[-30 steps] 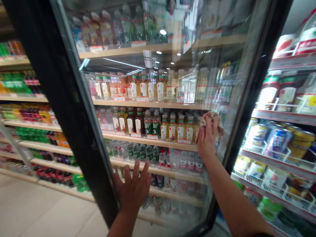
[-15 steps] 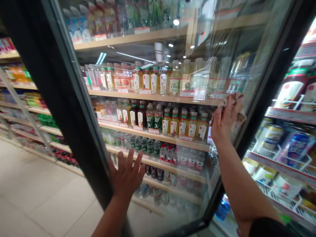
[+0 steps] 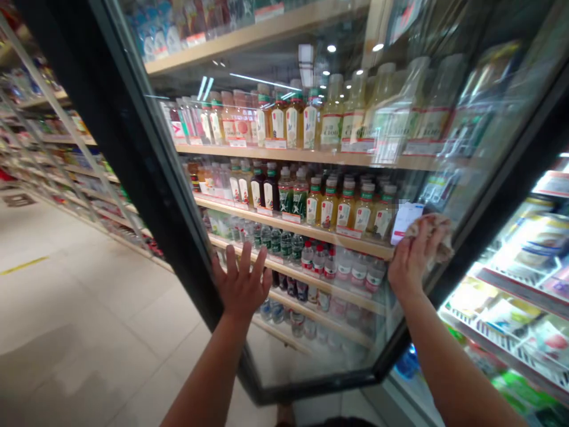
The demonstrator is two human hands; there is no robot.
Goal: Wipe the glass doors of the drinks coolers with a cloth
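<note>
A glass door (image 3: 306,362) with a black frame stands open in front of me. My left hand (image 3: 243,279) lies with spread fingers against the glass near the frame's left side, holding nothing. At the right side of the pane, my right hand (image 3: 411,258) presses a crumpled, stained cloth (image 3: 438,234) to the glass, its fingers over the cloth. Just beside the right fingers, a white sheet or screen (image 3: 405,220) shows at the glass; I cannot tell which. Rows of bottled drinks (image 3: 329,204) on wooden shelves appear through or in the pane.
To the right, lit cooler shelves (image 3: 524,290) hold cans and packs behind wire dividers. Long store shelves (image 3: 89,142) with goods run along the left. Pale floor tiles (image 3: 98,326) with a yellow strip (image 3: 23,265) lie at the lower left.
My right hand and the cloth have slid down the right side of the glass. The left hand stays on the pane. My view has tilted and shifted.
</note>
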